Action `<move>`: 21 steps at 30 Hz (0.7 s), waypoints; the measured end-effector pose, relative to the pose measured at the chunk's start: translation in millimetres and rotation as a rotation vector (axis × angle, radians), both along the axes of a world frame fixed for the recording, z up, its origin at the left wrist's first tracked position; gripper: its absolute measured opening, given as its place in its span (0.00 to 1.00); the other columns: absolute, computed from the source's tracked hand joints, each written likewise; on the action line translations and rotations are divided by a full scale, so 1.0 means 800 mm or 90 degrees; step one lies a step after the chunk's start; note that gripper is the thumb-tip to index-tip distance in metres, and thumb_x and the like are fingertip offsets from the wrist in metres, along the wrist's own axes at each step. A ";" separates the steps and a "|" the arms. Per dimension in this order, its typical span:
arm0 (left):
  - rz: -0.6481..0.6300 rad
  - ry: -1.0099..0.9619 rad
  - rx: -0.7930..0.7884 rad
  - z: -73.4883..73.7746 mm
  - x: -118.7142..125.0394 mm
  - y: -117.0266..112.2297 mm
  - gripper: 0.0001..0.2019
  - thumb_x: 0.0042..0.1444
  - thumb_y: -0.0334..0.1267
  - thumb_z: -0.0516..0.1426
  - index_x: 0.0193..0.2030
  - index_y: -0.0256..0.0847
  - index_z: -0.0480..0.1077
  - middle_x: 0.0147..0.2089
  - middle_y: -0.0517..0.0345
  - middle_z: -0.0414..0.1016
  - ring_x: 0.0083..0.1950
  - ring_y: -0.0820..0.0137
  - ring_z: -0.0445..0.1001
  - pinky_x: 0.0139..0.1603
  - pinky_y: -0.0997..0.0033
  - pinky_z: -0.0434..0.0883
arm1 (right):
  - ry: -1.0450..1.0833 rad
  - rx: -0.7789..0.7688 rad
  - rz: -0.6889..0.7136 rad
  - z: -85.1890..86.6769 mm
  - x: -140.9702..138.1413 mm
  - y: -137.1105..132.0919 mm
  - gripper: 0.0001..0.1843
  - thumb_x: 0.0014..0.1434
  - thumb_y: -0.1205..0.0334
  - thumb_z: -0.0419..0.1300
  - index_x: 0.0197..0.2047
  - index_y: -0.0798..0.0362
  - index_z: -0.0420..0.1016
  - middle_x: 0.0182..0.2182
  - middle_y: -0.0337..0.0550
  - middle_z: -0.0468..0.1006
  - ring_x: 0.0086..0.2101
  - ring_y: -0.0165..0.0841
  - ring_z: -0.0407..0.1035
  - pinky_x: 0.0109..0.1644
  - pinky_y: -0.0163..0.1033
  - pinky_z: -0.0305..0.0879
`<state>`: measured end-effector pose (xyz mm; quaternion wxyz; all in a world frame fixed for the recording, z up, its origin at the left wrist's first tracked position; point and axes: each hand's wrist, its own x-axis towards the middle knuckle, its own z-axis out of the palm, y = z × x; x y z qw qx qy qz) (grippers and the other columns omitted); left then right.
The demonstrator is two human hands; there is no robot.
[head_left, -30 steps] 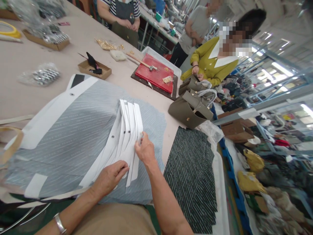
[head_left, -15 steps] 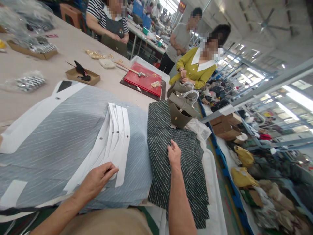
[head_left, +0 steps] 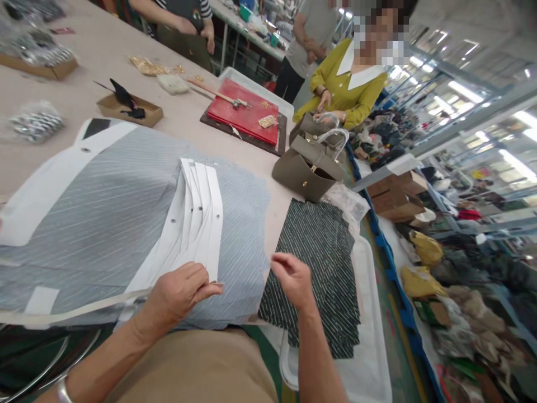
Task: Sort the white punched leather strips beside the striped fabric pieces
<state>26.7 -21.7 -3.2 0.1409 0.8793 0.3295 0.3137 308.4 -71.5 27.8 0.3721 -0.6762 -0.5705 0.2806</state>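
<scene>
A fan of several white strips (head_left: 193,215), each with a small stud, lies on a grey striped fabric sheet (head_left: 109,218) on the table. My left hand (head_left: 178,294) rests on the strips' near ends, fingers curled and pressing them down. My right hand (head_left: 291,277) hovers just right of the grey sheet, over the edge of a stack of dark striped fabric (head_left: 323,263). Its fingers are loosely curled and hold nothing visible.
An olive handbag (head_left: 304,168) stands beyond the dark fabric. A red mat (head_left: 245,117) with a hammer, a small cardboard tray (head_left: 128,109) and bags of metal parts (head_left: 36,123) lie farther back. A person in a yellow top (head_left: 344,89) handles another bag; two more people stand behind.
My right hand left the strips, reached onto the dark striped fabric, then drew back towards the grey sheet. The left hand stayed on the strips' near ends.
</scene>
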 end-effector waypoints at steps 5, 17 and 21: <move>0.003 0.016 0.025 0.006 -0.005 0.000 0.20 0.69 0.48 0.50 0.26 0.41 0.62 0.25 0.63 0.63 0.27 0.72 0.63 0.29 0.70 0.58 | -0.086 0.149 0.312 0.010 -0.107 0.014 0.08 0.64 0.65 0.58 0.45 0.52 0.77 0.37 0.45 0.80 0.38 0.34 0.73 0.45 0.38 0.69; 0.022 -0.077 -0.172 -0.013 -0.030 0.016 0.15 0.71 0.42 0.47 0.36 0.41 0.70 0.28 0.62 0.71 0.30 0.73 0.73 0.32 0.76 0.66 | -0.168 0.145 0.332 -0.022 -0.150 0.054 0.08 0.62 0.69 0.54 0.36 0.54 0.75 0.28 0.42 0.76 0.31 0.32 0.69 0.37 0.35 0.65; 0.034 -0.133 -0.195 -0.007 -0.036 0.023 0.12 0.69 0.39 0.50 0.35 0.41 0.71 0.29 0.61 0.72 0.31 0.73 0.73 0.34 0.75 0.67 | 0.018 0.055 0.157 -0.044 -0.159 0.090 0.07 0.57 0.66 0.56 0.31 0.53 0.75 0.25 0.38 0.75 0.27 0.29 0.68 0.34 0.34 0.66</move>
